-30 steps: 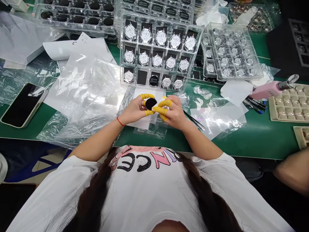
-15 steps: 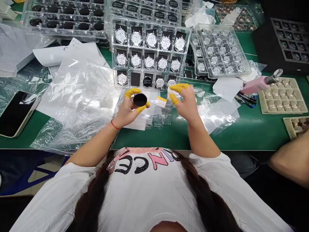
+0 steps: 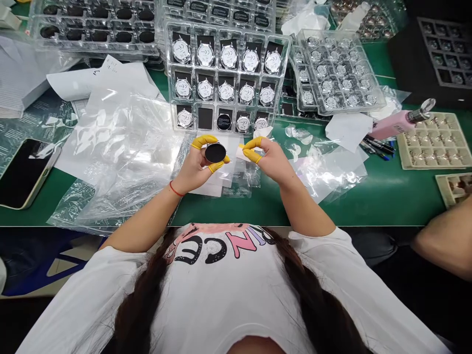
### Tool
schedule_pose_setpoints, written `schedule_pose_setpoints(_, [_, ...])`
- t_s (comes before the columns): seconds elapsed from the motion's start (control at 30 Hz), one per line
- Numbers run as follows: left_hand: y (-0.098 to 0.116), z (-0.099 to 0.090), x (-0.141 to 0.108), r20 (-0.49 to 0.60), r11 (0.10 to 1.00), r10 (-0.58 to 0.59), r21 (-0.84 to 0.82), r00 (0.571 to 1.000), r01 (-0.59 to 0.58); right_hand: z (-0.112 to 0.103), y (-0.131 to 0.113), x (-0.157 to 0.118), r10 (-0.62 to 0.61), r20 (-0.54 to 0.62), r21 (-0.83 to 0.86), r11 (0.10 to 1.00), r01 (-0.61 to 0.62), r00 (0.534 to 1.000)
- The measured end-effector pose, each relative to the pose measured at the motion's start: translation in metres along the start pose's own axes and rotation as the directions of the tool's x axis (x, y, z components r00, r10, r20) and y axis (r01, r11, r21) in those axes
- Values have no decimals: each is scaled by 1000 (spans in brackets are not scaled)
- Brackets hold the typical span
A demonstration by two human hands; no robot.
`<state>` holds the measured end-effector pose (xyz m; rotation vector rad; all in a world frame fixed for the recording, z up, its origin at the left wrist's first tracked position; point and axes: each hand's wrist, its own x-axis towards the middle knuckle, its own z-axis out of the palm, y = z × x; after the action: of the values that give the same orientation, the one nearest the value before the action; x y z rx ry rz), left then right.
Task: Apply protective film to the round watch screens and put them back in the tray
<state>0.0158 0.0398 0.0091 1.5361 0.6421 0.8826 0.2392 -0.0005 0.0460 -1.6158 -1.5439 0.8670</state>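
Observation:
My left hand [image 3: 199,164], with yellow finger cots, grips a round watch head [image 3: 215,153] by its rim, black face up. My right hand [image 3: 267,157], also in yellow finger cots, pinches the yellow edge of a small white card [image 3: 241,153]; the fingers hide part of it. Behind those fingers lies a white scrap of tissue or paper [image 3: 263,131]. Just beyond both hands stands a clear plastic tray [image 3: 225,102] with rows of silver watch heads, backs showing. In its front row, one compartment [image 3: 205,118] shows only black lining, and beside it sits a black disc [image 3: 223,121].
Clear plastic sheets [image 3: 121,147] and papers spread left, near a phone [image 3: 24,172]. More trays [image 3: 339,73] stack at the back. To the right are a pink bottle [image 3: 391,125], pens [image 3: 379,149] and a beige tray [image 3: 433,163]. Another person's limb [image 3: 446,241] shows at far right.
My right hand has moved left from the white scrap to the small yellow-edged card, and its fingers have closed there. My left hand keeps the watch head, tilted slightly differently.

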Motion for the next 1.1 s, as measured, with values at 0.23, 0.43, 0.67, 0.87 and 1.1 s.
schedule_pose_setpoints(0.23, [0, 1, 3, -27, 996, -88, -17, 996, 88, -9, -7, 1, -38, 52, 163, 986, 29, 998])
schedule_pose_setpoints(0.43, [-1, 0, 6, 35, 981, -183, -57, 983, 184, -7, -28, 10, -145, 63, 218, 967, 128, 987])
schedule_pose_setpoints(0.67, [-4, -3, 6, 105, 985, -159, -47, 982, 164, 27, -23, 16, -17, 177, 315, 948, -40, 984])
schedule_pose_setpoints(0.87, [-4, -2, 6, 111, 987, -148, -47, 983, 153, 29, -23, 15, 82, 183, 345, 928, -142, 980])
schedule_pose_setpoints(1.1, [-7, -2, 6, 105, 988, -127, -68, 986, 135, 30, -23, 13, 64, 159, 318, 942, -112, 985])
